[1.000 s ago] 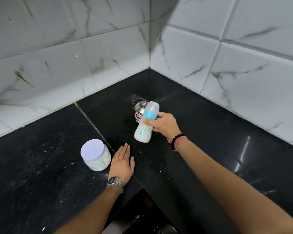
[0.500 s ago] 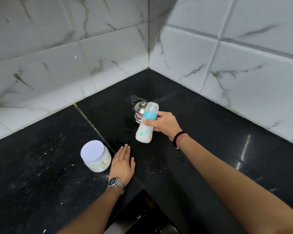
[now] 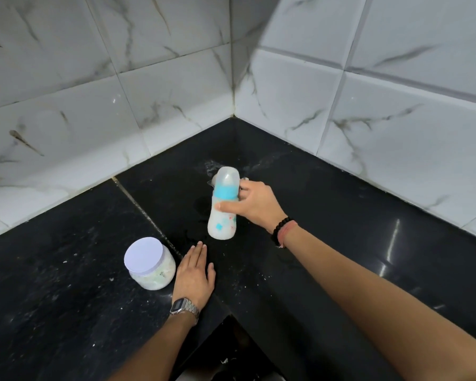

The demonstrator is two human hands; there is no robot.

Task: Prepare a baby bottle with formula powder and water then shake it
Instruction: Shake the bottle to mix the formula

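Milky-white baby bottle [image 3: 222, 207], capped, is held clear above the black counter [image 3: 327, 204] by right hand [image 3: 254, 206] fingers clamped around its waist, evidently for shaking, while left hand [image 3: 194, 273] rests flat, fingers together, beside the lidded formula jar [image 3: 149, 264].

A corner of a home kitchen.

A shiny black stone counter [image 3: 341, 210] meets two walls of white marble-look tiles [image 3: 176, 86]. A baby bottle [image 3: 222, 213] and a jar of white powder [image 3: 149, 264] show food is made here.
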